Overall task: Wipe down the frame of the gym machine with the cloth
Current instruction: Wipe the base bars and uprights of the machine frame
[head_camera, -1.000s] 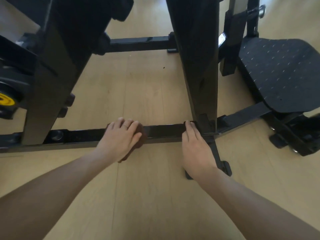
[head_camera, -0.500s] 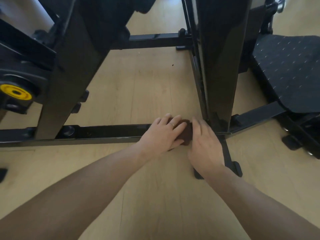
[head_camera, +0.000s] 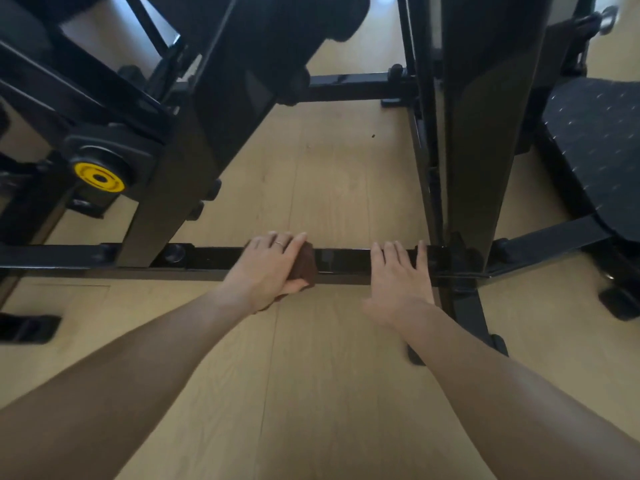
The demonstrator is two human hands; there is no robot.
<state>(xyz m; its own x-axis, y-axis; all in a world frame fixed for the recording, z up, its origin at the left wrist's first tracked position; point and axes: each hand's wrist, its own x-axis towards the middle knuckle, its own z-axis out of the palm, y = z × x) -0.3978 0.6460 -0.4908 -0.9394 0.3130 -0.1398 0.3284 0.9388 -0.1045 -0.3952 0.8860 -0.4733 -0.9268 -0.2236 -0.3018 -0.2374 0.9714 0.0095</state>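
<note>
Pressing one brown cloth (head_camera: 305, 267) onto the black base bar (head_camera: 346, 263) at frame centre, my left hand (head_camera: 265, 270) curls over it. My right hand (head_camera: 398, 280) rests flat, fingers straight, on the one bar, which runs left to right.

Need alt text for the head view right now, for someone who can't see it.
The left hand presses a brown cloth onto the machine's low black floor bar, while the right hand rests flat on the same bar, near the upright post. A yellow disc shows at left.
</note>
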